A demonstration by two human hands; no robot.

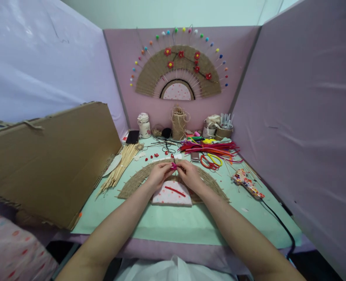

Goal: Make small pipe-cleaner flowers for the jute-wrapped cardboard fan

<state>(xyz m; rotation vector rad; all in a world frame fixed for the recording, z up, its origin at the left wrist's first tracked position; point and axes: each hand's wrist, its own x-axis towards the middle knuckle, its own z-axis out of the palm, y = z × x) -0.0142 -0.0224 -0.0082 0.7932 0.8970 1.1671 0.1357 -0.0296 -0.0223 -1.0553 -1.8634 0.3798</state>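
Note:
Between my fingertips is a small magenta piece, perhaps bent pipe cleaner; its exact shape is partly hidden. My left hand pinches it from the left, and my right hand closes on it from the right. Beneath both hands lies a twine-woven fan with stick ends poking past its edge. Its half-round centre is covered in pink-dotted white cloth, on which a short red pipe cleaner rests. Small red flower pieces sit just beyond the fan.
Wooden sticks and a cardboard sheet stand left. Red pipe cleaners, scissors and a corded glue gun lie right. Behind are a twine spool, a white bottle and a finished fan on the wall.

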